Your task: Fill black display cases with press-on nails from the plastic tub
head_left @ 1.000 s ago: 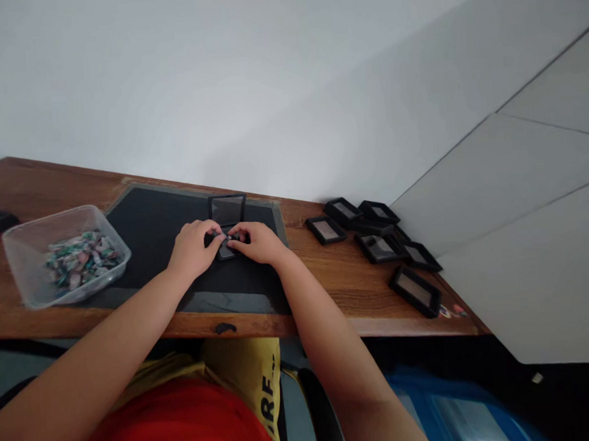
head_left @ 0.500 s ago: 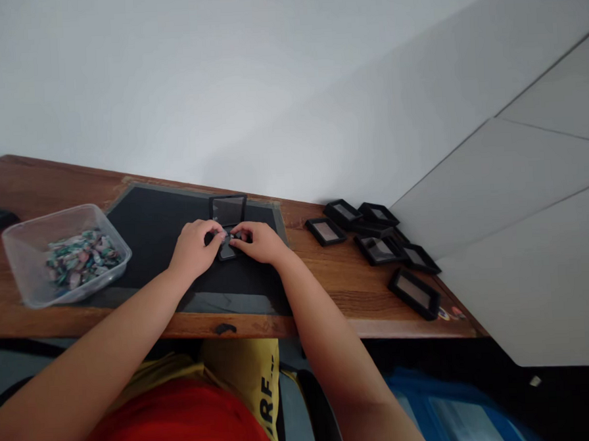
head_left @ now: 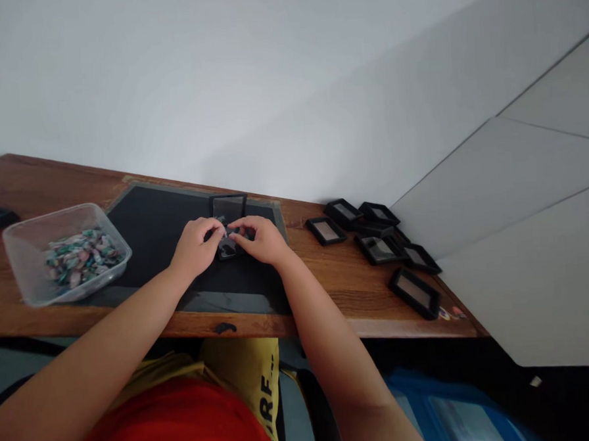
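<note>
now both hands, left hand [head_left: 195, 243] and right hand [head_left: 262, 238], pinch a little piece over the small black box [head_left: 226, 248] on the mat [head_left: 156, 221]; next it needs gentle pressing in, i think.

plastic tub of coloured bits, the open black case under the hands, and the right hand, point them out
plastic tub [head_left: 22, 244], head view, bare left wall
open black case [head_left: 228, 207], head view, raised lid
right hand [head_left: 263, 240], head view, back of hand

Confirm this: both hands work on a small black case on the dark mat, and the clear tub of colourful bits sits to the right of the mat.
Not quite. The head view shows the tub to the left of the mat, not the right. The rest holds: the left hand and right hand meet on the small black case on the mat.
</note>
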Tool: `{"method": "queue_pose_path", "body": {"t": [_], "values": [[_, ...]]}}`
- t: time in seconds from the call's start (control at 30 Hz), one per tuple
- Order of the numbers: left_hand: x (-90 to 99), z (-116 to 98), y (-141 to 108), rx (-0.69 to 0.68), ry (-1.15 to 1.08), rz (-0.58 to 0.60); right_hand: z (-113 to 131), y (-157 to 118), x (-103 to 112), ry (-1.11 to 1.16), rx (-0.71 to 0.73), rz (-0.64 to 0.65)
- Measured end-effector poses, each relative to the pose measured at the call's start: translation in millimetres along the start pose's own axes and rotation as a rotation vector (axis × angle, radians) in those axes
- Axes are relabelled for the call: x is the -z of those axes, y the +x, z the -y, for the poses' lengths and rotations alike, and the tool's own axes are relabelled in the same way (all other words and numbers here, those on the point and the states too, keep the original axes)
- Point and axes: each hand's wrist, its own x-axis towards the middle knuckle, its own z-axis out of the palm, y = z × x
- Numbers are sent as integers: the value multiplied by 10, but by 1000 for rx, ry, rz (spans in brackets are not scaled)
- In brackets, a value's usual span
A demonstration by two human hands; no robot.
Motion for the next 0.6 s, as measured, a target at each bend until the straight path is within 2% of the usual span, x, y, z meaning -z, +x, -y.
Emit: {"method": "queue_pose_path", "body": {"t": [0.2,0.33,0.47,0.6], "values": [[-9,8,7,26,-29,33,18,4,-6,71,123,-39],[-25,11,3,40,-24,51,23,-2,0,79,144,-4],[-24,9,4,49,8,61,36,-1,2,71,127,11],[-27,54,-11,72,82,47,47,3,3,-9,20,18]]}}
